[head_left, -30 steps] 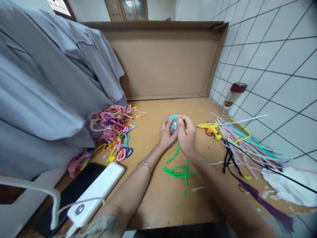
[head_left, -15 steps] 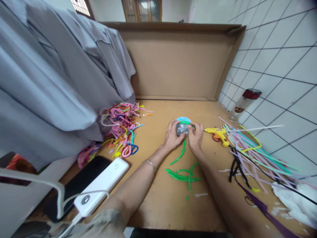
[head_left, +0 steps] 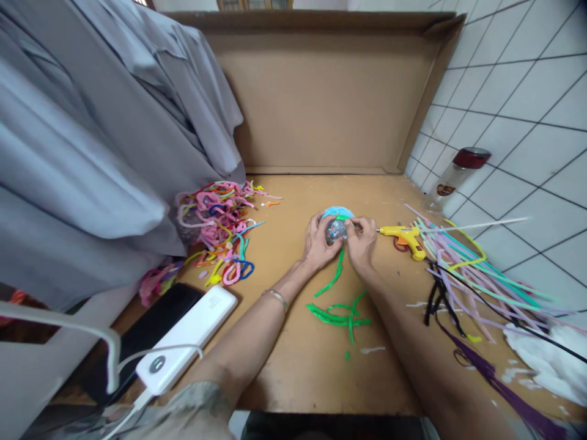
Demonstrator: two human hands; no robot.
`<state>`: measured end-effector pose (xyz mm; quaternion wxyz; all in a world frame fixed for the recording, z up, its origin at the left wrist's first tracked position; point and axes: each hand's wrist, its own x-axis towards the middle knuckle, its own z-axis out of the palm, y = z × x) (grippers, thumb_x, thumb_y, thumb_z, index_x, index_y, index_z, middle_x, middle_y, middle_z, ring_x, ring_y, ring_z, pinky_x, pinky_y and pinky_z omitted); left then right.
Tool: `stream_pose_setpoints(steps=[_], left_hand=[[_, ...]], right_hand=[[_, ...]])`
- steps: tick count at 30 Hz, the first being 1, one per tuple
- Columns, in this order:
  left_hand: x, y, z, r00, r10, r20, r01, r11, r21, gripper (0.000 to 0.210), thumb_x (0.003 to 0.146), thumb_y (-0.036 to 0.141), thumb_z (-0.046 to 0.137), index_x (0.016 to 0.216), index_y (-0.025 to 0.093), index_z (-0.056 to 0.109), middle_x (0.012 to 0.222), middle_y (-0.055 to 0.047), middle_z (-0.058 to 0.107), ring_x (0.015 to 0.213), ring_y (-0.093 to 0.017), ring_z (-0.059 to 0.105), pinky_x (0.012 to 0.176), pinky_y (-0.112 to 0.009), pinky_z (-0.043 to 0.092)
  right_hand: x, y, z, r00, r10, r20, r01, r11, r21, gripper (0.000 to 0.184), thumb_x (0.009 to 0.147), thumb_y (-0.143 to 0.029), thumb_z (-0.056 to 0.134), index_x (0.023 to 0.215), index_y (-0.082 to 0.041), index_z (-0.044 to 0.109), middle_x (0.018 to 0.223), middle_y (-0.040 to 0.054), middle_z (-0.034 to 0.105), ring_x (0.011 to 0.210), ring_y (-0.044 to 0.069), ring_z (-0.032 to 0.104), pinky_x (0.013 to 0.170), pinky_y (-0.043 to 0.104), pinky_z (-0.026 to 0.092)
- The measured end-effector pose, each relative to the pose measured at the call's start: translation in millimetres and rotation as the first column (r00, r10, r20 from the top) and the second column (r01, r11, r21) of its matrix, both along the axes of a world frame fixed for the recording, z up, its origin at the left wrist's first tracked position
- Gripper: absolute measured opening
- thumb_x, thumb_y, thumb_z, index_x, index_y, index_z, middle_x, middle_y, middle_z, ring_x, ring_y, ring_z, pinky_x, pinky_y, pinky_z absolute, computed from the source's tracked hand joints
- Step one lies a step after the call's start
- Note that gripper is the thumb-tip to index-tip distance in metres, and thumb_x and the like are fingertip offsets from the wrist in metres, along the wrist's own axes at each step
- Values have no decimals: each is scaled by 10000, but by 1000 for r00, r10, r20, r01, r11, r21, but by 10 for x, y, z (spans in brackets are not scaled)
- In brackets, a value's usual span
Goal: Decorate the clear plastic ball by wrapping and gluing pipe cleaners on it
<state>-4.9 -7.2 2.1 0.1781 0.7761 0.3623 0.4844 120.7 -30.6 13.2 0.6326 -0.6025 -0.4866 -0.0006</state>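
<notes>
A round ball (head_left: pixel 336 230), shiny and see-through below with a light blue cap on top, sits between my hands above the table. My left hand (head_left: pixel 317 242) is wrapped round its left side. Along the lower edge of the blue part runs a green pipe cleaner strip (head_left: pixel 342 217). The thumb and fingers of my right hand (head_left: pixel 362 242) press together at that strip's right end, against the ball. One loose green pipe cleaner piece (head_left: pixel 336 276) lies just below the hands, and several more green pieces (head_left: pixel 337 319) lie crossed nearer the front edge.
A yellow glue gun (head_left: pixel 404 236) lies just right of my right hand, beside many long pipe cleaners (head_left: pixel 472 263). At left are a tangled pipe cleaner heap (head_left: pixel 213 214), a white power bank (head_left: pixel 192 336) and a black phone (head_left: pixel 160 318). A cardboard wall (head_left: pixel 316 98) closes the back.
The view has tipped downward a little. My right fingers have shifted slightly on the ball, closing at the green strip's end. My left hand keeps its hold.
</notes>
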Motion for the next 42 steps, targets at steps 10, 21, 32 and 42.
stream_pose_setpoints(steps=[10,21,32,42], left_hand=[[-4,5,88,986,73,149,-66,996,-53,322,959,405,472,1180,214,607,1137,-103,571,1114,-225,577,1021,-410,465],[67,25,171,960,165,225,-133,980,-151,184,899,314,562,1025,218,656,1053,-75,596,1014,-213,594,934,-364,477],[82,197,77,897,168,408,-35,949,-314,283,824,347,633,1081,230,618,1130,-79,566,1108,-231,565,997,-385,449],[167,274,12,821,56,568,181,918,-353,250,806,359,598,1012,224,561,1003,-26,633,945,-175,594,872,-290,471]], right_hand=[[-25,21,52,995,35,-91,-34,999,10,115,782,-291,617,702,-209,617,778,4,547,734,166,530,720,304,451],[-27,86,36,986,69,-151,-64,997,34,143,764,-318,623,671,-214,592,760,-4,522,721,165,510,714,307,432],[13,163,29,968,190,-166,-183,981,57,137,740,-359,638,739,-234,583,934,39,602,996,223,573,917,377,448],[-3,276,-38,846,317,-429,-288,948,133,220,637,-349,700,687,-231,522,922,16,652,941,212,607,936,392,450]])
